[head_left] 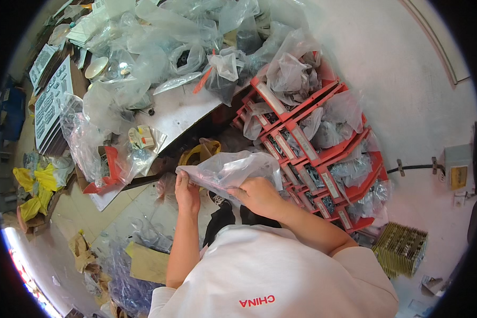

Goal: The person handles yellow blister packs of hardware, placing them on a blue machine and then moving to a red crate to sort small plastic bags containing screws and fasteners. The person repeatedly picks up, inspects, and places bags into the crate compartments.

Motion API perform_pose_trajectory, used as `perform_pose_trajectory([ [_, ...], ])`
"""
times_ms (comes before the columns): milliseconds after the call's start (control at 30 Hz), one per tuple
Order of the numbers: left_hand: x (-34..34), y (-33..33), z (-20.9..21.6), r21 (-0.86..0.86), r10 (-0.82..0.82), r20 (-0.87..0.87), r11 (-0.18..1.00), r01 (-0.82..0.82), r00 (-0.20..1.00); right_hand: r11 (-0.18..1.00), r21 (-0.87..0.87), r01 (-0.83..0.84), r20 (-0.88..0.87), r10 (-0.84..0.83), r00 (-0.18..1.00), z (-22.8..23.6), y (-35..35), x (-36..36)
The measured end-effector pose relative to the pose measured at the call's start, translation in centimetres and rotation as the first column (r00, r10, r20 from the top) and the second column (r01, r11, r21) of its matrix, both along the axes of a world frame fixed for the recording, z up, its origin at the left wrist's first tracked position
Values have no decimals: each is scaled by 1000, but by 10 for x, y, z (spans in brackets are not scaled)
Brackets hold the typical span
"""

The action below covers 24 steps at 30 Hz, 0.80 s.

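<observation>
A clear plastic bag (233, 168) with small dark parts inside hangs between both of my hands, in front of my chest. My left hand (186, 192) pinches its left edge. My right hand (258, 195) grips its lower right side. The bag sits just left of a stack of red storage bins (323, 159) filled with bagged metal screws.
A grey table (183, 108) behind carries many crumpled clear bags, a white round lid (96, 67) and a small box. Printed sheets (50, 100) lie at the left. Yellow bags (34, 185), cardboard and plastic litter the floor. A brass-coloured grid part (400, 248) rests at the right.
</observation>
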<state>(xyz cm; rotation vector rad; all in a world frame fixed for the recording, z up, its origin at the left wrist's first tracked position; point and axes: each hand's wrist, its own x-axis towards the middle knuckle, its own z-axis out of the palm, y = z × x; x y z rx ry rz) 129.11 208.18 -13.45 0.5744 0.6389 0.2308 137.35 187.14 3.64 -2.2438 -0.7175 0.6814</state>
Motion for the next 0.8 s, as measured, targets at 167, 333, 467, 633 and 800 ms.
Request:
perform_pose_trajectory([
  [167,-15,-21,-11,-162,-278,91,943,290,956,991,126,49,-12,-48,999,0,3,-15],
  [333,-33,-59,-35,-212,-584,-141,807,551,800,976,216,21,25,-27,999,-3,17,-34],
  [467,-35,-57,-33,-55,-444,2,895,443,896,999,31,-32,104,29,994,-13,3,-38],
  [633,-70,-67,12,887,-299,-185,360,290,936,979,103,178,-16,-177,984,-34,-14,-50],
  [800,-83,-142,-18,906,-180,-342,196,374,922,851,380,362,-137,-335,932,-46,-13,-93],
])
